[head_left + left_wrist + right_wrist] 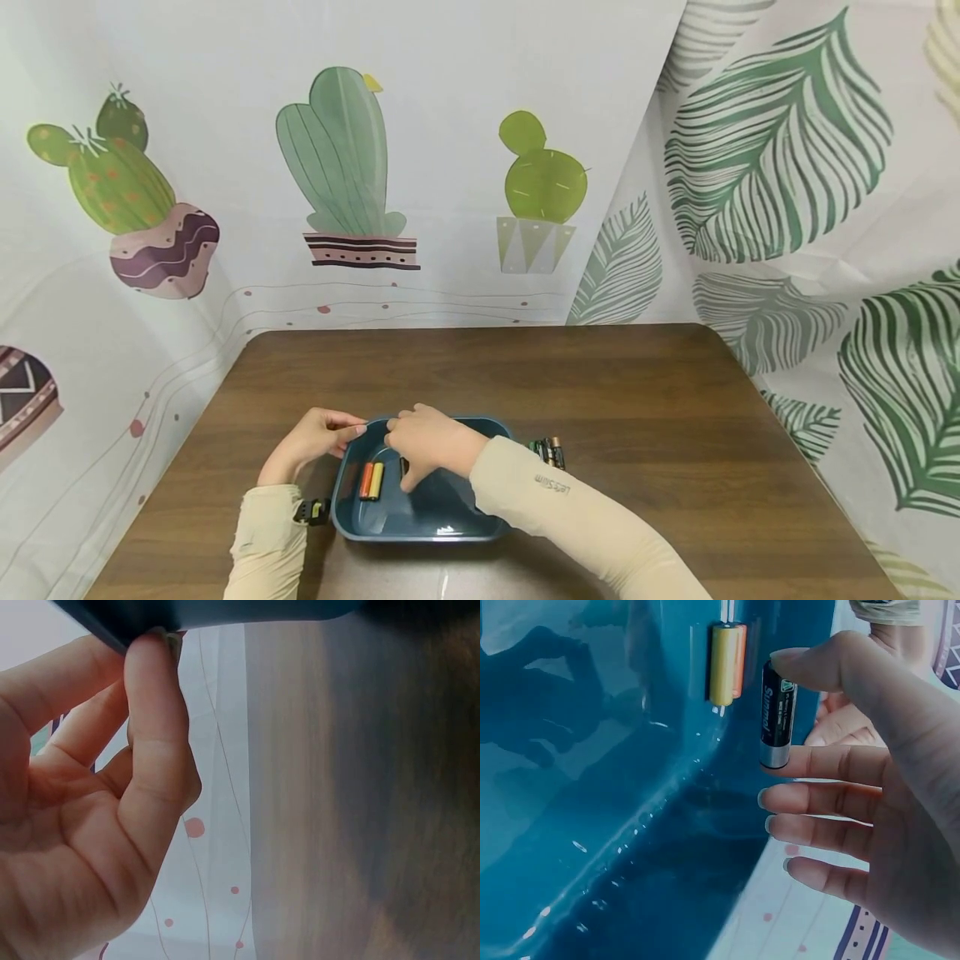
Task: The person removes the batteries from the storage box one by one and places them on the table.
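Note:
A blue plastic basin (420,523) stands on the table. Pinched at its far left corner by thumb and fingers, its rim is in the grasp of my left hand (313,440); the left wrist view shows these fingertips against the basin wall (255,610). My right hand (435,439) is over the basin's left part. Between its thumb and index finger it holds a black battery with a silver end (777,720), while the other fingers stay extended. A yellow battery (722,666) and an orange-red battery (740,661) lie side by side on the basin's floor.
Several more batteries (553,452) lie on the brown wooden table (660,400) just right of the basin, partly hidden by the right sleeve (540,492). Behind the table hangs a cloth (450,167) printed with cacti and leaves.

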`<control>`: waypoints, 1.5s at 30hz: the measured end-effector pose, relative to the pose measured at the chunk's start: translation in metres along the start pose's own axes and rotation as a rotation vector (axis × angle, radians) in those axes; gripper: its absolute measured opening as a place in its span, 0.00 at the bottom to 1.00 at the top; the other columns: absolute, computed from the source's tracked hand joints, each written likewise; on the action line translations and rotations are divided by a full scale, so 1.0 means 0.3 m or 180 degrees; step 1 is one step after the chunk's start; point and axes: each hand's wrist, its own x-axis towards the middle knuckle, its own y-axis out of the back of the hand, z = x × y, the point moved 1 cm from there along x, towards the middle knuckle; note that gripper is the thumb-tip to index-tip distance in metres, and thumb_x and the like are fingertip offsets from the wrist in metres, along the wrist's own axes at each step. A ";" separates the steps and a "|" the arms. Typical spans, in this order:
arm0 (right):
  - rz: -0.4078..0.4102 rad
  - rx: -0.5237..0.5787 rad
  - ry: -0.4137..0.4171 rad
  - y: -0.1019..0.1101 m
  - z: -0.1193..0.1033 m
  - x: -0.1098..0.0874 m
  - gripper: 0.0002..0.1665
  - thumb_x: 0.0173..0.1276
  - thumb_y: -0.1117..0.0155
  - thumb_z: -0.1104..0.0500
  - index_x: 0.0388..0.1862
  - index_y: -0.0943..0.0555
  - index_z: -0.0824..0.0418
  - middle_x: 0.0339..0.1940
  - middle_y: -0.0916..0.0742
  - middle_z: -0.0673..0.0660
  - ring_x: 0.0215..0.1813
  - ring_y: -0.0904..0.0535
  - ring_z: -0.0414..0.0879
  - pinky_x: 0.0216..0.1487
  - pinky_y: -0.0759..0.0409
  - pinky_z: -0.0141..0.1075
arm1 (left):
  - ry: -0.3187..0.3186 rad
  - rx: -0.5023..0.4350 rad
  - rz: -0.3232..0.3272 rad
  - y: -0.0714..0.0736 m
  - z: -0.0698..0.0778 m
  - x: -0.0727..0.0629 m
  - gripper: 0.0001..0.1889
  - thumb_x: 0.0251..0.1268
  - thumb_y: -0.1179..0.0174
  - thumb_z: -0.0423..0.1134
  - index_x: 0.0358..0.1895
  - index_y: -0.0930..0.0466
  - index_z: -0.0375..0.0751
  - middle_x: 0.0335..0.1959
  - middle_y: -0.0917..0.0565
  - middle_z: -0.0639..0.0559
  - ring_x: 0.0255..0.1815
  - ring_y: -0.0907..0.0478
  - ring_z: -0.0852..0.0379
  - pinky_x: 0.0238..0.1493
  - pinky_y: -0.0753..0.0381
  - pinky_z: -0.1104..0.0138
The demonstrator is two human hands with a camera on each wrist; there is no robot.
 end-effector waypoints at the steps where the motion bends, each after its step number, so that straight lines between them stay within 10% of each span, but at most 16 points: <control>1: 0.0020 -0.0016 -0.0001 0.001 0.003 -0.005 0.35 0.52 0.28 0.35 0.56 0.18 0.50 0.49 0.17 0.45 0.47 0.26 0.40 0.52 0.28 0.36 | 0.0017 -0.0017 0.0014 0.000 -0.001 0.001 0.13 0.64 0.37 0.36 0.45 0.16 0.28 0.29 0.17 0.49 0.26 0.23 0.55 0.32 0.16 0.60; 45: 0.0675 0.0279 -0.0237 -0.080 0.242 -0.333 0.25 0.48 0.27 0.42 0.39 0.19 0.54 0.35 0.23 0.46 0.38 0.30 0.42 0.46 0.26 0.41 | -0.0012 0.0020 0.0034 -0.004 -0.009 0.001 0.13 0.64 0.37 0.36 0.45 0.16 0.28 0.32 0.15 0.47 0.25 0.22 0.55 0.31 0.17 0.60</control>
